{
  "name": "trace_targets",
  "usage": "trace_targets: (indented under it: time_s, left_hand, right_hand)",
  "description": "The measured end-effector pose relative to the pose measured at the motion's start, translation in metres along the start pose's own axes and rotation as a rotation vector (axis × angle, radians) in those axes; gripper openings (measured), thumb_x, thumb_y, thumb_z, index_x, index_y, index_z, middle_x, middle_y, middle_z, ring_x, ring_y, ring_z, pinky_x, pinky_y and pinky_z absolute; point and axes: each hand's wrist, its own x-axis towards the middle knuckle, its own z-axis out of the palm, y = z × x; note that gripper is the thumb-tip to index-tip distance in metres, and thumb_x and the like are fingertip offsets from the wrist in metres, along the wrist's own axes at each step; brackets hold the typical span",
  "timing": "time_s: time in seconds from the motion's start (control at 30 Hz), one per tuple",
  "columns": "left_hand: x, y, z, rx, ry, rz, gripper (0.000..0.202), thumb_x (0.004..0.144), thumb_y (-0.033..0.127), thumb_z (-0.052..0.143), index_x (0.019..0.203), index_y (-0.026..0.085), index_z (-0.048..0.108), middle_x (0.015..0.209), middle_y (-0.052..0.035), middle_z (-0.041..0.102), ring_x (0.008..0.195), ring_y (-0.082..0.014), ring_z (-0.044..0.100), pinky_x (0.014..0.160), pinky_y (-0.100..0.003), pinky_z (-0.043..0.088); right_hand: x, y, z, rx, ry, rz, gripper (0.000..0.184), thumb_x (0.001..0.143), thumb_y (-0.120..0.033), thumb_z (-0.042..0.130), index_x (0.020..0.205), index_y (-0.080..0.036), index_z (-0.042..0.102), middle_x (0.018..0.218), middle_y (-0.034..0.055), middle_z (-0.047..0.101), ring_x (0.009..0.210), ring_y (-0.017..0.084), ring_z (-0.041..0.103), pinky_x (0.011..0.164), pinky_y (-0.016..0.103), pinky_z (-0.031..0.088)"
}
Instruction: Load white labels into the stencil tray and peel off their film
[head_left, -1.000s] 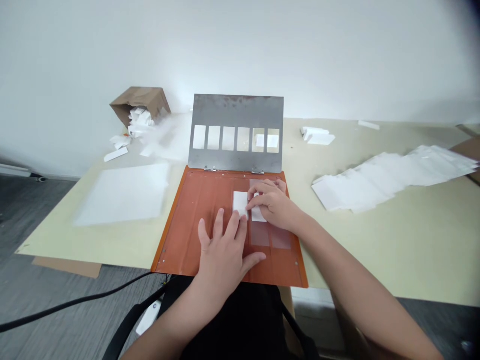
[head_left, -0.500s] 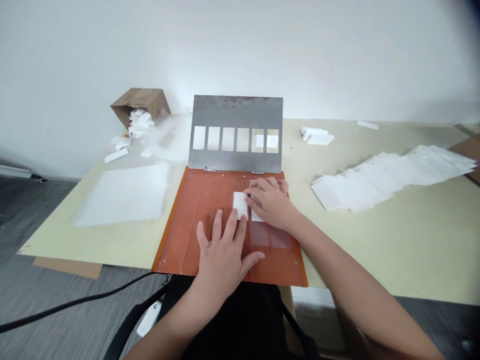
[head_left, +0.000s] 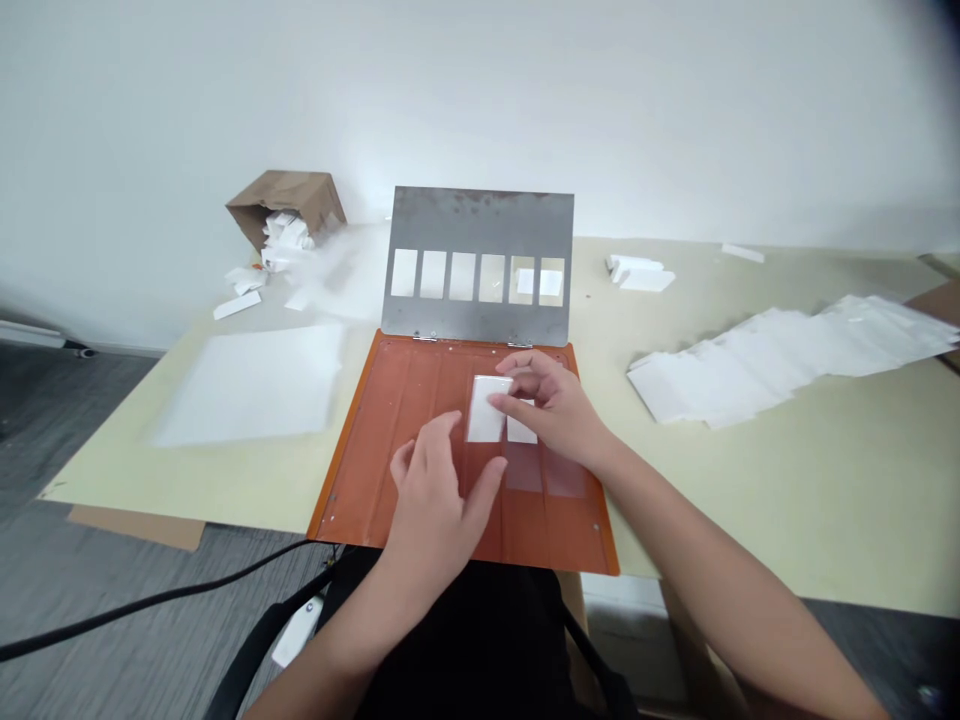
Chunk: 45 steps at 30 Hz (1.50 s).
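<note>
Both wrists low, hands over the orange board (head_left: 420,375). Right hand (head_left: 544,405) half-curled, fingertips (head_left: 501,398) on the white card (head_left: 486,408), which lies flat mid-board; cannot tell whether they pinch it. Second white piece (head_left: 522,430) just beside the card, under my right palm. Left hand (head_left: 431,480) open, fingers spread, just left of the card. Slotted steel plate (head_left: 477,215) hinged upright at the board's far edge; loose white sheets (head_left: 780,365) right of the board.
</note>
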Motion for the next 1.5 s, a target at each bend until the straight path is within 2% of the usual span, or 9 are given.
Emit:
trace_targets:
  time_s: [0.13,0.27,0.4,0.63,0.8,0.97,1.13,1.33,1.5]
  left_hand:
    - [0.014,-0.001,-0.005,-0.367,-0.072,-0.221,0.041,0.093,0.043,0.057,0.126,0.019,0.052,0.115,-0.0118,0.073,0.106,-0.0233,0.07,0.085,-0.038,0.056]
    - [0.022,0.002,-0.007,-0.545,-0.108,-0.338,0.027,0.089,0.04,0.061,0.106,0.019,0.063,0.096,-0.0067,0.078,0.089,-0.0205,0.073,0.072,-0.03,0.056]
    - [0.024,0.005,-0.007,-0.652,-0.127,-0.352,0.017,0.085,0.031,0.064,0.097,0.019,0.067,0.091,-0.005,0.079,0.085,-0.0197,0.074,0.074,-0.03,0.057]
    - [0.024,0.002,-0.008,-0.652,-0.134,-0.326,0.014,0.085,0.029,0.065,0.095,0.019,0.07,0.09,-0.0042,0.08,0.083,-0.0186,0.074,0.07,-0.028,0.056]
    - [0.022,-0.002,-0.005,-0.679,-0.13,-0.306,0.016,0.085,0.03,0.066,0.096,0.02,0.071,0.092,-0.0044,0.079,0.085,-0.0183,0.074,0.071,-0.026,0.057]
    - [0.02,-0.001,-0.006,-0.698,-0.141,-0.297,0.015,0.085,0.029,0.067,0.097,0.021,0.07,0.091,-0.004,0.079,0.085,-0.0173,0.074,0.071,-0.025,0.057]
    - [0.021,0.0,-0.008,-0.738,-0.16,-0.293,0.014,0.085,0.029,0.066,0.096,0.02,0.07,0.086,-0.0032,0.079,0.081,-0.0165,0.073,0.071,-0.025,0.055]
    - [0.021,0.001,-0.006,-0.795,-0.21,-0.322,0.016,0.084,0.031,0.068,0.095,0.019,0.07,0.083,-0.0029,0.078,0.077,-0.0159,0.072,0.069,-0.024,0.053]
    - [0.021,0.002,-0.006,-0.847,-0.215,-0.36,0.018,0.084,0.031,0.069,0.096,0.018,0.069,0.084,-0.0033,0.078,0.079,-0.0152,0.072,0.071,-0.023,0.054]
  right_hand:
    - [-0.003,-0.004,0.002,0.071,-0.035,0.025,0.035,0.078,-0.04,0.075,0.102,-0.025,0.056,0.065,-0.0063,0.059,0.059,0.011,0.053,0.058,0.028,0.043]
    - [-0.006,-0.006,0.003,0.113,-0.062,0.044,0.037,0.075,-0.038,0.078,0.102,-0.025,0.057,0.064,-0.0064,0.06,0.059,0.011,0.054,0.058,0.028,0.043]
    - [-0.007,-0.008,0.004,0.131,-0.053,0.06,0.042,0.069,-0.036,0.083,0.1,-0.025,0.058,0.064,-0.0065,0.06,0.062,0.012,0.056,0.057,0.028,0.043]
    - [-0.006,-0.007,0.003,0.176,-0.091,0.051,0.039,0.07,-0.031,0.083,0.1,-0.024,0.06,0.068,-0.0052,0.063,0.064,0.012,0.058,0.058,0.027,0.044]
    - [-0.006,-0.006,0.0,0.133,-0.087,-0.013,0.027,0.077,-0.042,0.077,0.093,-0.023,0.067,0.083,0.001,0.069,0.071,0.013,0.06,0.061,0.028,0.047]
    - [-0.006,-0.008,-0.002,0.123,-0.091,-0.02,0.028,0.084,-0.049,0.069,0.078,-0.021,0.07,0.077,0.0017,0.068,0.07,0.013,0.058,0.061,0.027,0.046]
    - [-0.006,-0.01,-0.002,0.154,-0.069,0.006,0.032,0.083,-0.052,0.069,0.075,-0.022,0.071,0.071,0.0003,0.066,0.066,0.013,0.055,0.061,0.027,0.045]
    - [-0.007,-0.009,-0.002,0.13,-0.069,-0.001,0.038,0.084,-0.056,0.066,0.071,-0.02,0.066,0.065,-0.0019,0.058,0.059,0.01,0.047,0.056,0.026,0.037]
    - [-0.006,-0.009,0.0,0.049,-0.044,-0.015,0.045,0.087,-0.061,0.059,0.068,-0.02,0.061,0.064,-0.0019,0.055,0.06,0.011,0.047,0.058,0.027,0.037]
